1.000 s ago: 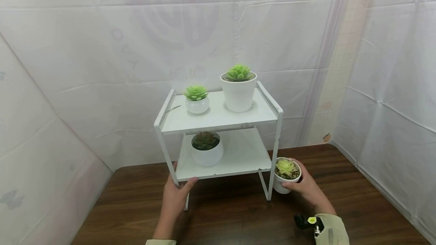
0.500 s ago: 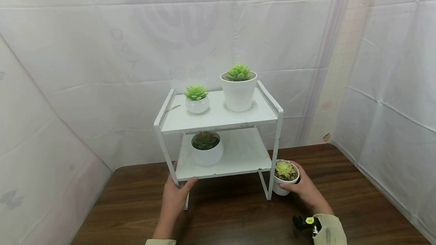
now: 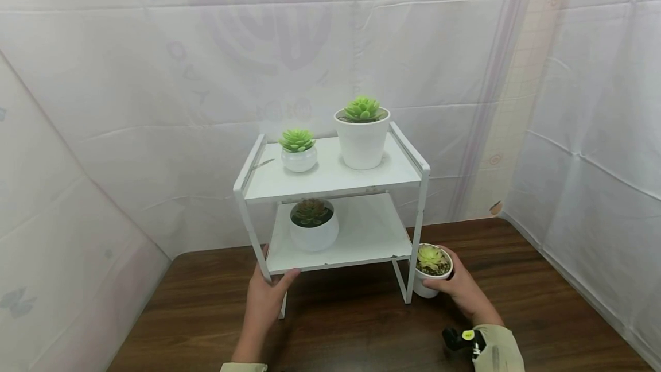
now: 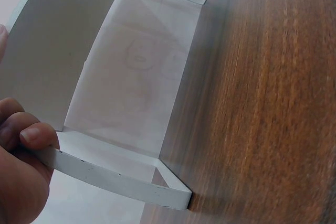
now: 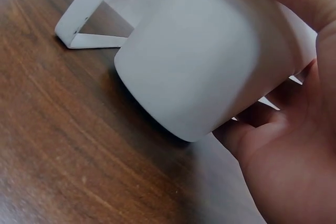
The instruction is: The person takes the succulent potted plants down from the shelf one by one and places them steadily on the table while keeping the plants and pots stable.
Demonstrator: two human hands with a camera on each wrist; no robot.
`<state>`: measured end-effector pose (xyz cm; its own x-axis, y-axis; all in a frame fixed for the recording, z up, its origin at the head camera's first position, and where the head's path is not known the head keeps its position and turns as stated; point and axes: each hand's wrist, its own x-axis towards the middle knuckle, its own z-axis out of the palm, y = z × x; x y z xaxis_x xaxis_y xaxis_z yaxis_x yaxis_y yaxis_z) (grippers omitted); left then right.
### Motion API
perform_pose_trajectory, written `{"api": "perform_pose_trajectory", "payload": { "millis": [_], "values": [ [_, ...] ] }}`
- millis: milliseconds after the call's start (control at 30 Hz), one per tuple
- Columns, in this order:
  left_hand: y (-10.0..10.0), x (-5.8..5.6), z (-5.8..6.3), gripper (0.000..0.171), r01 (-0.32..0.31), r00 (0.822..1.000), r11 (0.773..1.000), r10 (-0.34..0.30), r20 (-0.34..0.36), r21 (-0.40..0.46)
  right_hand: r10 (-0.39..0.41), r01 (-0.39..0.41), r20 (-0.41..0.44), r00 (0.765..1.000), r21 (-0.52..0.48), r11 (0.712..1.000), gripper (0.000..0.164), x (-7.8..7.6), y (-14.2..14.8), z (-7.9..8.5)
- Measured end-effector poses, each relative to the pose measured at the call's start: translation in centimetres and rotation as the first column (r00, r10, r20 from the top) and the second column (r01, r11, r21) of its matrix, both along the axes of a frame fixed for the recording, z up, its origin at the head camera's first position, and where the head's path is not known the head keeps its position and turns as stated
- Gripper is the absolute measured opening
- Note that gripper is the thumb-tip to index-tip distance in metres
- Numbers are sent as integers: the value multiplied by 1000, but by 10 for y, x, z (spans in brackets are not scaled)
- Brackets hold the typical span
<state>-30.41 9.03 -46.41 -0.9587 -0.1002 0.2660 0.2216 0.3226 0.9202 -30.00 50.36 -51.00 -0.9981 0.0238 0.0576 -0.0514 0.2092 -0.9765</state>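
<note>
A white two-tier shelf (image 3: 397, 177) stands on the wooden table. My left hand (image 3: 265, 300) grips its left front leg at the lower board; in the left wrist view, fingertips (image 4: 39, 136) curl round the white frame. At the shelf's right side my right hand (image 3: 459, 289) holds a white pot with a yellow-green succulent (image 3: 432, 258), thumb at the near side. The right wrist view shows the pot (image 5: 184, 61) upright, its base at or just above the tabletop; contact is unclear. A shelf leg (image 5: 86, 11) is close beside it.
On the top board are a small round potted succulent (image 3: 299, 158) at left and a taller potted succulent (image 3: 362, 145) at right. A dark succulent in a round white pot (image 3: 314, 234) sits on the lower board's left. White cloth (image 3: 155, 102) hangs behind the table (image 3: 351, 337).
My right hand and the potted succulent have shifted slightly left and nearer me, beside the shelf's right leg. My left hand and the shelf have stayed still.
</note>
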Motion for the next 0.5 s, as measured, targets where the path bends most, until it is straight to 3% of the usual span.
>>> {"api": "perform_pose_trajectory", "payload": {
  "millis": [500],
  "values": [
    [-1,-1,-2,99,0,1000,1000,0,-10,6,16,-16,-6,1000,48,999,99,1,1,-2]
  ]
}}
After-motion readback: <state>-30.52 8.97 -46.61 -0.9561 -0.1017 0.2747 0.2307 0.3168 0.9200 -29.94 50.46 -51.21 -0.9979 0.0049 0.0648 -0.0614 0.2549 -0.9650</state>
